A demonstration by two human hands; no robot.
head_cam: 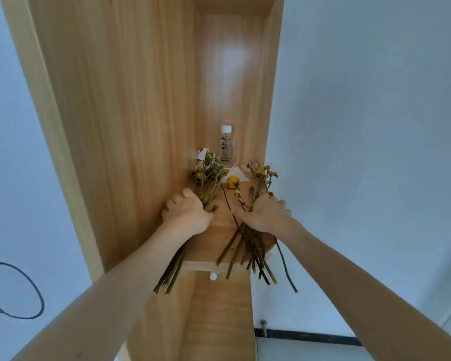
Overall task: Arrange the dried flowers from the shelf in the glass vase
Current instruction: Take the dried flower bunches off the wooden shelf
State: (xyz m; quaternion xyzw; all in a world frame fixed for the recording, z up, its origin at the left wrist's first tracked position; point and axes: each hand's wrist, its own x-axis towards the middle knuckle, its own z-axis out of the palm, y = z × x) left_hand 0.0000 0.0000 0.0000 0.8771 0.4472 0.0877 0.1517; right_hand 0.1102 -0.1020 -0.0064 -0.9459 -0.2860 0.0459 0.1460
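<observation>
On the wooden shelf (220, 231), your left hand (186, 213) clamps its fingers round the left bunch (208, 178) of dried flowers, your right hand (264, 214) round the right bunch (261, 175); both run near-to-far, blooms toward the far bottle (225, 144), stems overhanging the near edge.

Left bunch (209, 175) and right bunch (261, 176) of dried flowers lie on the shelf (214, 239) — stems overhanging.
</observation>
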